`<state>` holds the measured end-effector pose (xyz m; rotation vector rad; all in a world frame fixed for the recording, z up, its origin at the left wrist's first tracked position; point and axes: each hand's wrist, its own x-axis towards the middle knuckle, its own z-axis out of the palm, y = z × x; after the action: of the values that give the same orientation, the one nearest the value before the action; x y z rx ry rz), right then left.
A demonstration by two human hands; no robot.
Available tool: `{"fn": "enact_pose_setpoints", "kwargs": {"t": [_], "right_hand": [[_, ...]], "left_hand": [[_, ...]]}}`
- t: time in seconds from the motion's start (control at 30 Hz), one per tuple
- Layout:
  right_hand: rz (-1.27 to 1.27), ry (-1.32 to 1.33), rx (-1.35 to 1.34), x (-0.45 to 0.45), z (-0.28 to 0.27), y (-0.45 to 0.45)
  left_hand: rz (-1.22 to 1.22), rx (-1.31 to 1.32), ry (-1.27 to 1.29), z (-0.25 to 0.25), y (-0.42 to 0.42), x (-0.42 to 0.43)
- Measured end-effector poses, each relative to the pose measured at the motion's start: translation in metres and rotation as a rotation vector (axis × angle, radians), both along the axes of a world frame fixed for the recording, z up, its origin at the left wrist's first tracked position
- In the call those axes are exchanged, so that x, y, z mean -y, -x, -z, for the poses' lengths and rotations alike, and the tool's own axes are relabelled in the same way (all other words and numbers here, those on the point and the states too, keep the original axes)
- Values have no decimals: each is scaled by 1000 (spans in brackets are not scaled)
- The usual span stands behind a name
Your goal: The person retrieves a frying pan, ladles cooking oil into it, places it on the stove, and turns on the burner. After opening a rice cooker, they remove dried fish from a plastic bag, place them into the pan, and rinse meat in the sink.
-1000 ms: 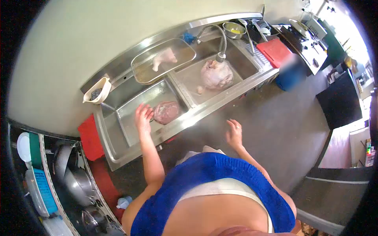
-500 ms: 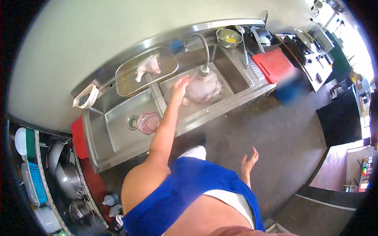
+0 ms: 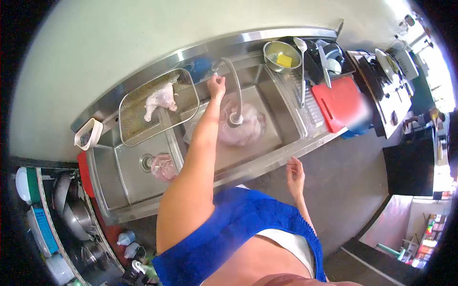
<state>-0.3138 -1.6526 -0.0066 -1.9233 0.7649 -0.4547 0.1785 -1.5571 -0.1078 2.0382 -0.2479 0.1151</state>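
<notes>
My left hand (image 3: 217, 86) reaches to the base of the faucet (image 3: 234, 88) at the back of the sink, its fingers closed around a part there. The flexible spout hangs over a large pale piece of meat (image 3: 248, 126) in the right basin. In the left basin a smaller pink piece of meat (image 3: 163, 168) lies beside the drain (image 3: 146, 163). A poultry leg (image 3: 161, 101) rests in a wire mesh basket (image 3: 128, 128) across the sink's back. My right hand (image 3: 295, 174) hangs off the sink's front edge, fingers partly curled, holding nothing.
A steel bowl (image 3: 272, 47) with a yellow sponge, a ladle (image 3: 302, 76) and a red cutting board (image 3: 334, 102) are right of the basins. A cream container (image 3: 90, 133) sits at the left corner. Shelves with pans (image 3: 76, 217) stand lower left.
My left hand has moved from the small meat in the left basin, across the right basin, to the faucet base. My right hand has shifted beside the sink's front edge. The view has shifted.
</notes>
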Motion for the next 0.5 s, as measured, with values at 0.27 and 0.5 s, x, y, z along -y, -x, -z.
{"fn": "enact_pose_setpoints", "kwargs": {"t": [0.27,0.5], "right_hand": [[-491,-79,-15,11,40,-137],[-600,-789,-305,4,126,-212]], "left_hand": [[-137,-232,477,-3,11,-5],[318,-830,694,23,73,-54]]}}
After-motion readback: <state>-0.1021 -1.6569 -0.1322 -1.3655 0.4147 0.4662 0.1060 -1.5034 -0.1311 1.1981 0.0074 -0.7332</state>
